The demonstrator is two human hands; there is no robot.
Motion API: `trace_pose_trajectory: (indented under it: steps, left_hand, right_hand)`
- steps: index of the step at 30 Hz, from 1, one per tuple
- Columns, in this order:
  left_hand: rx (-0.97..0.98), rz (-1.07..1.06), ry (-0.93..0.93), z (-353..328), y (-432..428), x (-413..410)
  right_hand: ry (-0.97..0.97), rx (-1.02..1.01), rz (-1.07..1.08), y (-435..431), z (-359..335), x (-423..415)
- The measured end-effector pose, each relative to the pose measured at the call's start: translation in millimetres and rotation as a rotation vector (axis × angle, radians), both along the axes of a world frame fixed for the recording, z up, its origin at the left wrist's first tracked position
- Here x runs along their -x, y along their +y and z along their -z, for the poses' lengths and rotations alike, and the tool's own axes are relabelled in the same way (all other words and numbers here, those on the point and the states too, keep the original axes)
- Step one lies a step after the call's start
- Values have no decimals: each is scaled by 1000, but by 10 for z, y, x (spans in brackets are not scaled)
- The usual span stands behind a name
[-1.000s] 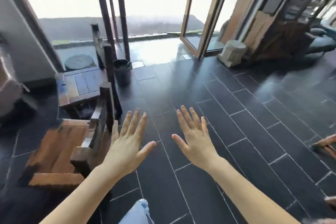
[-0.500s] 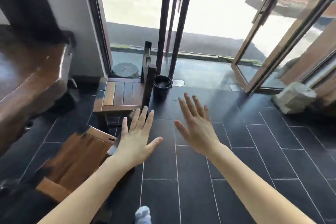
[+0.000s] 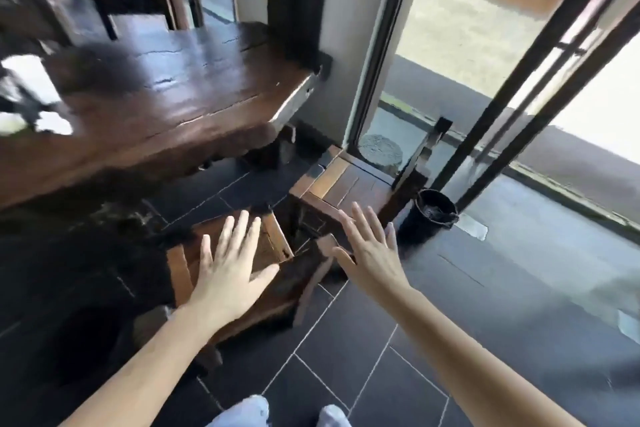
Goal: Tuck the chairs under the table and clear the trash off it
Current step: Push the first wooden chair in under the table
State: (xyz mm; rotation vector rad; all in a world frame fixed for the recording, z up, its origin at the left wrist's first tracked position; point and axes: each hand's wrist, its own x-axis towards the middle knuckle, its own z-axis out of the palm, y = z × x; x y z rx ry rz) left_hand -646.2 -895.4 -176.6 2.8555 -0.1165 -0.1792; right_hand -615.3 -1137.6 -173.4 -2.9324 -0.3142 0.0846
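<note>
**Head cam: both hands out over the near chair, nothing grabbed yet**

Head view is pretty smeared, so take the details loosely. Biggest thing in shot is the dark wooden table (image 3: 166, 104) filling the upper left. There are white blurry patches near its far left edge, but I can't tell if that's trash or just glare. Right of it, two wooden chairs sit pulled out on the tile floor (image 3: 381, 350): the far chair (image 3: 349, 184) just beside the glass door, and the near chair (image 3: 270, 253) closer to the person, neither one under the table. A small black bucket (image 3: 433, 215) stands close to the far chair.

The left hand (image 3: 228, 274) is spread flat above the near chair's seat and the right hand (image 3: 370, 253) is splayed over its back rail. Both are wide open, holding nothing; can't tell if they're touching wood.

What I'd worry about: these chairs look heavy, so a shove could scrape the tile or jam a leg on a grout line. Pushing crooked might knock the near chair into the far one, or clip that bucket.
</note>
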Motion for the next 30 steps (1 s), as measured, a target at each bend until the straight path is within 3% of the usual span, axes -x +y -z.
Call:
trace_pose_trajectory:
  steps: [8,13,18,25,28,30]
  left_hand:
    - [-12,-386,139,418,287,673]
    - [86,-543,72,644,465,827]
    - [117,-754,328,1006,654,888]
    - [116,-933,49,1151,669,690]
    - [193,-1070,100,1207,722,427]
    - [143,-1072,137,1298,708,289]
  right_hand:
    - [151,-82,-171,-49,402,-424]
    - [345,-21,-206,31,661,-612]
    - [483,-24,-114,159,930,-833]
    - [478,-4,-19,266,1248,-947]
    - [417,36,1,314,1306,-956]
    - [396,77,-14,306,1341,-995]
